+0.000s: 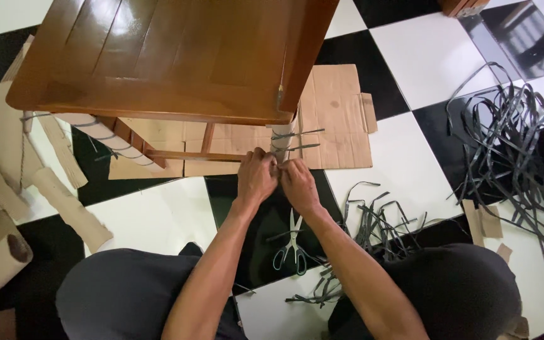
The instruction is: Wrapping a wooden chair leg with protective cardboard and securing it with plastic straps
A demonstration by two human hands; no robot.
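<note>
Scissors (292, 247) on floor; left hand (256, 177), right hand (298, 182) pinched on wrapped table leg (283, 140).

Furniture packing area, workshop or home floor, exact type not determinable. Glossy black-and-white checkered floor tiles (404, 157) as the work surface. Polished wooden table (165, 56) with legs wrapped in corrugated cardboard (341, 119) and bound by dark plastic straps. Loose heap of cut strapping (517, 145) at right, scissors (292, 249) on the tiles, cardboard offcuts (7, 151) at left.
</note>
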